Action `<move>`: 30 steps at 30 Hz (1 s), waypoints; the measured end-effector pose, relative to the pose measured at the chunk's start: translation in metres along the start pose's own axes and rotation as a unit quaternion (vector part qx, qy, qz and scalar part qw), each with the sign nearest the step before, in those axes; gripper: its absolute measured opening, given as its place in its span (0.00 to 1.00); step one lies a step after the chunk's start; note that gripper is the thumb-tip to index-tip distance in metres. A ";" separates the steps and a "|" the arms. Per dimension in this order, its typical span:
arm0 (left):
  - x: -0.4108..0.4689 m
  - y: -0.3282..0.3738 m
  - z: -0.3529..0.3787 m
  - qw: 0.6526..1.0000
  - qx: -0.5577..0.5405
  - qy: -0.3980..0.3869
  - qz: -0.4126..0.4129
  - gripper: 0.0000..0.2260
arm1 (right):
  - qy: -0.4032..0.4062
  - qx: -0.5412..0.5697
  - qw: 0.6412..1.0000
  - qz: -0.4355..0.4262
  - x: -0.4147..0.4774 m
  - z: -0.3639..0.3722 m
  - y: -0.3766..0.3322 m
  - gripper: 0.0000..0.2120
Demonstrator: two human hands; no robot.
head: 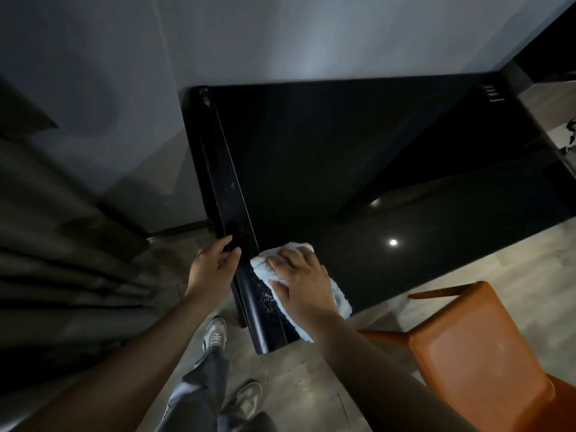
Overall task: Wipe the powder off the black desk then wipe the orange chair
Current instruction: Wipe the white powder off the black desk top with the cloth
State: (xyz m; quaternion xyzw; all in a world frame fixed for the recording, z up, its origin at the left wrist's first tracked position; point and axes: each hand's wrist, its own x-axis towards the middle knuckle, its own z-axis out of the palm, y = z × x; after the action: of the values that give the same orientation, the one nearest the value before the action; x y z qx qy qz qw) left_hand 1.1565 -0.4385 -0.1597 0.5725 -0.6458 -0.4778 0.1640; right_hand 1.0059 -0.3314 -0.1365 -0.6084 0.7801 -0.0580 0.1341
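Forearms (pixel 134 366) enter from 6 o'clock. Curtains (pixel 53 244) hang at 9 o'clock. Left hand (pixel 215 269) curls its fingers (pixel 226 243) round the desk (pixel 358 145) edge. Powder (pixel 266 296) speckles the near corner. Right hand (pixel 300 283), fingers spread flat, presses a blue cloth (pixel 339 299) there. Grey wall (pixel 280 35) at 12 o'clock; orange chair (pixel 473 353) at 4 o'clock.
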 end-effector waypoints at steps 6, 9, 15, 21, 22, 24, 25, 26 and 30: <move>-0.038 -0.002 0.007 1.000 -0.009 -0.015 -0.011 0.17 | -0.007 0.015 1.000 0.015 -0.051 0.005 0.004 0.19; -0.060 -0.006 0.010 1.000 0.002 -0.019 -0.019 0.18 | -0.026 0.019 0.999 0.012 -0.077 0.003 0.007 0.20; -0.094 -0.004 0.010 0.997 0.043 -0.055 -0.029 0.18 | -0.073 0.045 0.996 0.010 -0.125 -0.004 0.014 0.21; -0.108 0.006 -0.012 0.993 0.075 -0.087 -0.032 0.14 | -0.112 0.021 0.993 -0.002 -0.133 -0.037 0.014 0.18; -0.108 0.006 -0.019 0.992 0.085 -0.092 -0.031 0.14 | -0.101 0.027 0.995 0.003 -0.129 -0.043 0.012 0.19; -0.107 0.008 -0.034 0.990 0.104 -0.096 -0.027 0.14 | -0.082 0.033 0.996 0.001 -0.117 -0.055 0.002 0.19; -0.106 0.009 -0.043 0.988 0.115 -0.097 -0.023 0.14 | -0.071 0.033 0.997 -0.003 -0.109 -0.061 -0.005 0.20; -0.104 0.010 -0.052 0.987 0.123 -0.097 -0.018 0.14 | -0.061 0.034 0.998 -0.005 -0.100 -0.065 -0.012 0.20; -0.094 0.009 -0.094 0.979 0.179 -0.101 0.001 0.14 | -0.029 0.044 0.999 -0.012 -0.063 -0.076 -0.048 0.19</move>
State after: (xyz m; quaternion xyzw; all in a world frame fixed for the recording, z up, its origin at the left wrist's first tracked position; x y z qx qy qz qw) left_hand 1.2500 -0.3958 -0.0754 0.5409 -0.7343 -0.4100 -0.0066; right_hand 1.0432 -0.2884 -0.0427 -0.6129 0.7650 -0.0763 0.1828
